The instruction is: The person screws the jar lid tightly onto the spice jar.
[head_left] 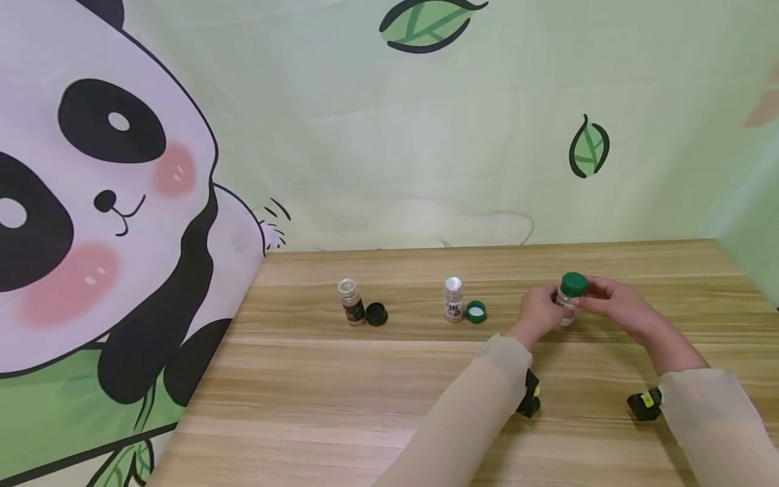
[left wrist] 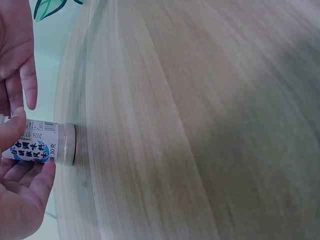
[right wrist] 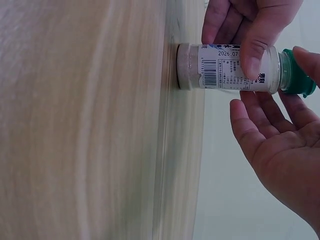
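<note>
A small clear seasoning jar (head_left: pixel 567 316) with a white printed label stands on the table at the right in the head view. My left hand (head_left: pixel 538 312) grips its body, thumb across the label in the right wrist view. On the jar's top sits a green cap (head_left: pixel 573 283), slightly tilted in the right wrist view (right wrist: pixel 300 74). My right hand (head_left: pixel 623 310) holds this cap between thumb and fingers, its other fingers stretched out beside the jar. The left wrist view shows the jar's label (left wrist: pixel 35 142) and base; the cap is out of that frame.
Left of my hands stands another clear jar (head_left: pixel 453 301), uncapped, with a green cap (head_left: pixel 476 312) lying upturned beside it. Further left is an uncapped jar with a dark label (head_left: pixel 351 303), next to a black cap (head_left: pixel 376 314). Behind the wooden table (head_left: pixel 341 406) hangs a printed panda backdrop.
</note>
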Demonstrator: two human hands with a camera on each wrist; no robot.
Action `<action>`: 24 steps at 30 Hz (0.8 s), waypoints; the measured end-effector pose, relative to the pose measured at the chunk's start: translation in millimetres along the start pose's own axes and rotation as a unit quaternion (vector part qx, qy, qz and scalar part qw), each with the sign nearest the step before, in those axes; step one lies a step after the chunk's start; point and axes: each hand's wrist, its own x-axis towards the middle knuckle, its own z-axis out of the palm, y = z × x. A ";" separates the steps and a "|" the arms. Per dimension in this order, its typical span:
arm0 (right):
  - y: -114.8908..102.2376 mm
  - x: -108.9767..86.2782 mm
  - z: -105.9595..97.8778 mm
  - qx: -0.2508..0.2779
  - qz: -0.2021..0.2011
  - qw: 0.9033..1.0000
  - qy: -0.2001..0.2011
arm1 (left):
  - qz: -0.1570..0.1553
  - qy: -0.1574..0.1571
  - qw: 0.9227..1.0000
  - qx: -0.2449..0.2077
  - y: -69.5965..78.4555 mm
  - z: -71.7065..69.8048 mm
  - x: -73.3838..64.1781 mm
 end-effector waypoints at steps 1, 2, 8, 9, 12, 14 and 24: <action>-0.1 -0.2 0.0 -0.001 0.001 1.000 0.001 | -0.001 0.000 1.000 0.000 0.3 -0.1 -0.1; 0.1 -0.4 -0.1 0.000 0.000 1.000 0.001 | -0.002 0.001 1.000 -0.001 0.5 -0.1 -0.3; 1.4 -1.4 0.7 -0.003 -0.010 1.000 0.004 | -0.004 0.002 1.000 -0.005 1.0 -0.3 -1.0; 1.6 -1.5 0.9 -0.004 -0.011 1.000 0.005 | -0.003 0.002 1.000 -0.006 0.9 -0.4 -1.0; 1.7 -1.7 1.5 -0.008 -0.012 1.000 0.006 | -0.001 0.002 1.000 -0.005 0.5 -0.1 -1.0; 0.8 -2.3 2.0 -0.004 -0.013 1.000 0.005 | 0.001 0.003 1.000 -0.001 0.3 0.1 -0.9; -1.8 -3.3 4.0 -0.002 -0.006 1.000 0.012 | 0.007 0.003 1.000 0.003 0.3 0.0 -0.9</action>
